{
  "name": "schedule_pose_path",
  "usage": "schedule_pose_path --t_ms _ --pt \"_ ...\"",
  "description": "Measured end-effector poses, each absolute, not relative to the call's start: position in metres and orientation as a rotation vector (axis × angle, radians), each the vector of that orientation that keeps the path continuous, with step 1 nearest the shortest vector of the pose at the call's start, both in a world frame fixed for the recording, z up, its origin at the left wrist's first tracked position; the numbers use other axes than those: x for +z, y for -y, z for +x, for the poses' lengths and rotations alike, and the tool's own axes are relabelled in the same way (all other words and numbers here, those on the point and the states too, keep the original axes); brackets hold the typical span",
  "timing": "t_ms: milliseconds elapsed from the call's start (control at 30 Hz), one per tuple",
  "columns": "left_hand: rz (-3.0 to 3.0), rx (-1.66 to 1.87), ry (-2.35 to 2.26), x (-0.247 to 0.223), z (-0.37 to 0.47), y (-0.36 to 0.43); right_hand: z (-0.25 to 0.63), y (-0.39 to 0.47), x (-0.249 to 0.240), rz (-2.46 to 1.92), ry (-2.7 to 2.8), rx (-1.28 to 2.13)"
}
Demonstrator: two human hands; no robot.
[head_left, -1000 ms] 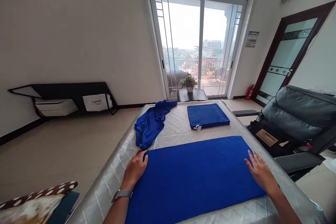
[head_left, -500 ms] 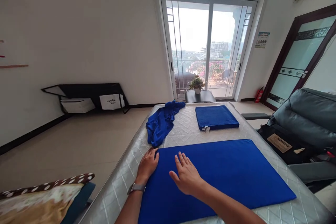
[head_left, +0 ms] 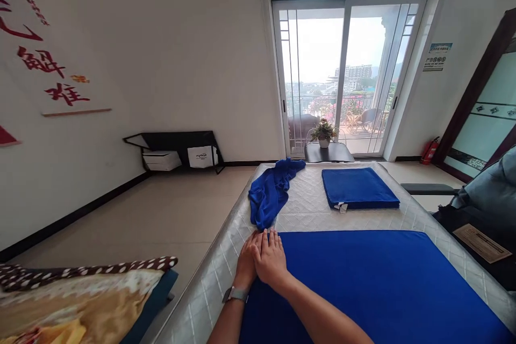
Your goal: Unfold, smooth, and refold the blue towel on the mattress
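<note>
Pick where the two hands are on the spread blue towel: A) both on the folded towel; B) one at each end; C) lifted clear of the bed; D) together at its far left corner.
D: the left hand and right hand lie side by side on the far left corner of the spread blue towel, near the crumpled towel.

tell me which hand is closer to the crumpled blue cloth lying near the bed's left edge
Left, narrowly. The left hand lies at the flat blue towel's far left corner, just below the crumpled blue cloth. The right hand rests beside it, slightly further right.
</note>
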State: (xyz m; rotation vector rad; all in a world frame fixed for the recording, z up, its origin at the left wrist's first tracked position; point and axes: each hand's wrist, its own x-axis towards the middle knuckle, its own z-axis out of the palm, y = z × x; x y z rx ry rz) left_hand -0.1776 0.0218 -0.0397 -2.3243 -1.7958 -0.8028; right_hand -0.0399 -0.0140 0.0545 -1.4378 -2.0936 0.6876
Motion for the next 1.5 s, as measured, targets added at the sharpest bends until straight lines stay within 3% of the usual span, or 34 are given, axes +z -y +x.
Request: schedule_pose_path --t_ms 433,933,1500 --pt "-2.301 -0.803 1.859 -0.001 -0.158 -0.010 -0.020 0.005 0.051 -1.519 2.079 0.647" --pt "-2.188 -0.629 2.025 0.014 -0.147 -0.006 0.027 -0.002 0.042 -1.667 2.041 0.543" --pt "-2.239 -0.681 2.048 0.017 -0.147 -0.005 0.093 0.003 0.049 -1.686 2.093 0.548"
